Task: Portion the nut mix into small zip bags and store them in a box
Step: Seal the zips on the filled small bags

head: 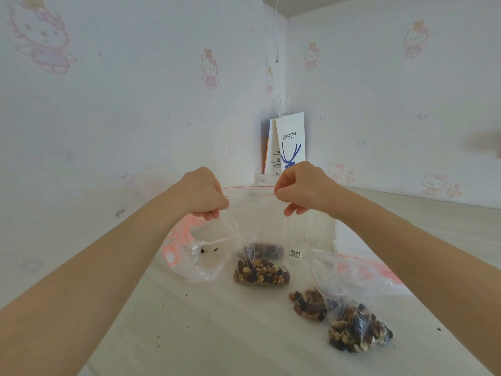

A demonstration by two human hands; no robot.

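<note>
Faced a white table (217, 321) in a corner of cartoon-cat wallpaper (108, 104). Held one zip bag (254, 210) above it, left hand (204, 194) and right hand (301, 188) each pinching its mouth. Counted three filled bags (261, 272) lying below, one coffee bag (290, 142) behind.

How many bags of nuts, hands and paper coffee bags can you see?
Bags of nuts: 4, the held bag and three others
Hands: 2, the left hand and the right hand
Paper coffee bag: 1
Total: 7
</note>
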